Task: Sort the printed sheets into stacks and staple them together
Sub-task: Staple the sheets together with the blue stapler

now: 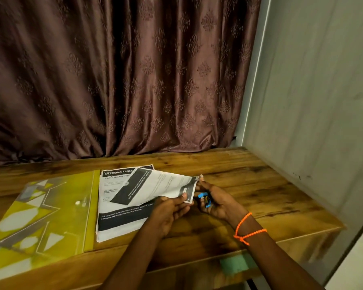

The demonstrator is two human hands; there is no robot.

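A person sat at a wooden table (228, 178) with both hands out in front.

The left hand (172, 208) pinched the near corner of a printed sheet (155, 185). The thumb lay on top of the paper and the other fingers curled under it. The sheet was lifted off the table and tilted, with its far end over the stack. It had a black band with white words on it, and those words were too blurry to read.

The right hand (215, 200) was just beside the left one, at the right edge of the same sheet. Its fingers were curled round a small blue stapler (205, 198). The fingertips touched the top corner of the sheet. The stapler sat close to the paper's edge, but it was hard to tell if it touched the paper. An orange band (247, 230) went round the right wrist.

Under the lifted sheet lay a stack (122, 214) of more printed pages, flat on the table. The top page had black bands too.

A yellow folder (42, 218) lay to the left of the stack, touching its edge.

A brown curtain (117, 76) hung behind the table. A grey wall (312, 101) stood on the right.
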